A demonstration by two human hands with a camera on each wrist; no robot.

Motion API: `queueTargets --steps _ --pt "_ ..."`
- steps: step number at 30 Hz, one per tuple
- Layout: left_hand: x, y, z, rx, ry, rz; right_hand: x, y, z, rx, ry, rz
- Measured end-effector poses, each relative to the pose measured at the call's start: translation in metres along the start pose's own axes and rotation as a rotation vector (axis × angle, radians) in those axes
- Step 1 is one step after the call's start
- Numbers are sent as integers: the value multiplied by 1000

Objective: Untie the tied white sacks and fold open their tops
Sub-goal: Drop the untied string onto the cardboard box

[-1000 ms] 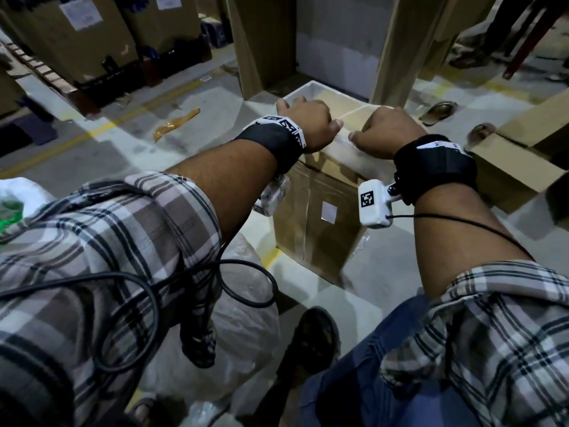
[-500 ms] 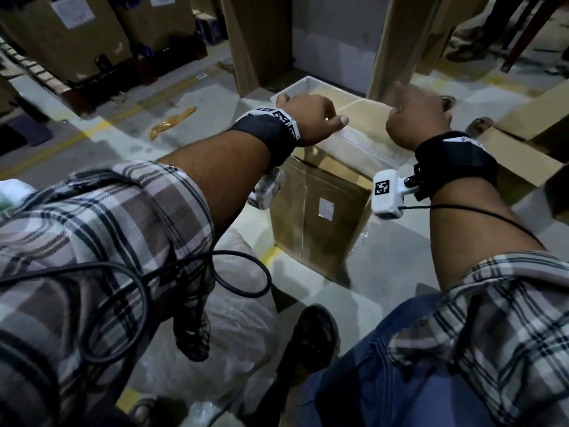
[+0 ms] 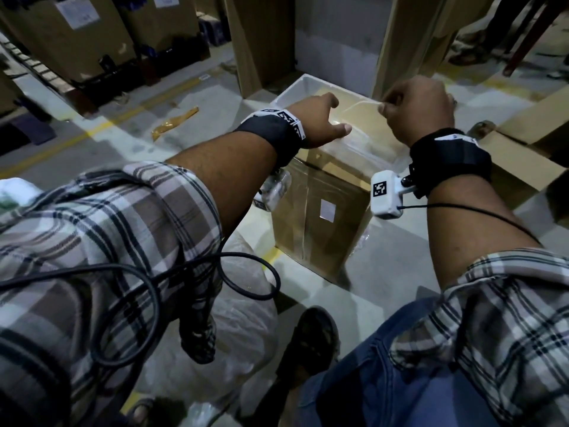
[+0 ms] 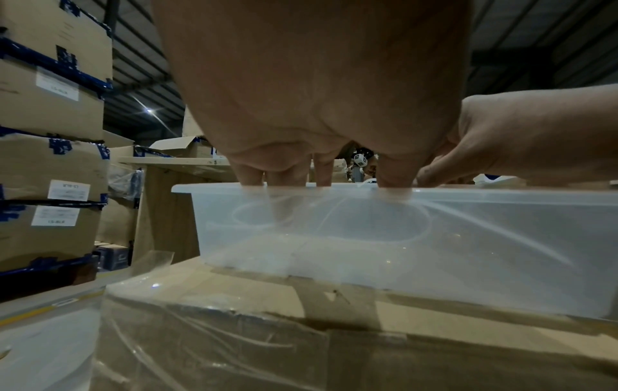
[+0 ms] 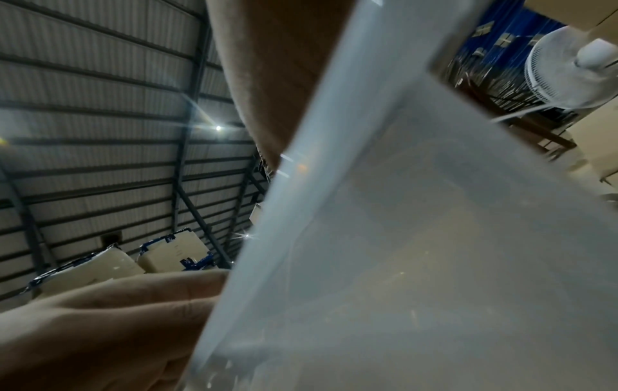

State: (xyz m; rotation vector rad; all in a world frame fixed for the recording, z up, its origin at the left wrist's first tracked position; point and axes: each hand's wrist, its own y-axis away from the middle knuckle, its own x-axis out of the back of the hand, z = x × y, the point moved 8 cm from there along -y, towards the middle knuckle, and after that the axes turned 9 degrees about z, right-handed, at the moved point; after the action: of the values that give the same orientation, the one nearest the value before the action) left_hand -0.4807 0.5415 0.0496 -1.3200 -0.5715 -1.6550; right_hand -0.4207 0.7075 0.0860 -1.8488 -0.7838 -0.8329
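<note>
A clear plastic bin (image 3: 295,87) sits on a taped cardboard box (image 3: 320,217) in front of me. My left hand (image 3: 317,118) reaches over its near rim. In the left wrist view its straight fingers (image 4: 284,209) dip inside the bin (image 4: 468,238), where thin looped strings (image 4: 334,219) show through the wall. My right hand (image 3: 418,109) hovers above the bin's right side with curled fingers pinching a thin white string (image 3: 360,106). The bin wall (image 5: 401,238) fills the right wrist view. A tied white sack (image 3: 246,318) lies on the floor under my left arm.
Stacked cartons (image 3: 77,32) stand on pallets at the back left. Tall cardboard panels (image 3: 255,41) rise behind the bin, and an open carton (image 3: 523,155) lies to its right. My sandalled foot (image 3: 314,340) is beside the sack. Other people's feet (image 3: 468,53) show at the top right.
My right hand has lifted off the bin's rim, moving up and to the right with a thin string pinched. My left hand stays at the bin, fingers now spread into it.
</note>
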Motion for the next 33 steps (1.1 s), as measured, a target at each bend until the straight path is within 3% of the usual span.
queueTargets --steps 7,11,17,21,26,30,33 --pt "0 -6 2 -26 42 33 17 -2 -11 97 -11 126" --pt "3 -8 2 -42 80 55 3 0 -24 153 -117 -81" --pt "2 -9 -2 -43 69 84 -17 18 -36 230 -11 -369" --pt "0 -10 -6 -27 36 82 -16 19 -37 199 -19 -426" --pt "12 -11 -12 33 -61 183 -24 21 -31 162 -54 -454" --pt "9 -12 -15 61 -60 136 -24 24 -35 186 -186 -404" --pt "14 -11 -15 49 -61 160 -28 25 -36 163 -206 -445"
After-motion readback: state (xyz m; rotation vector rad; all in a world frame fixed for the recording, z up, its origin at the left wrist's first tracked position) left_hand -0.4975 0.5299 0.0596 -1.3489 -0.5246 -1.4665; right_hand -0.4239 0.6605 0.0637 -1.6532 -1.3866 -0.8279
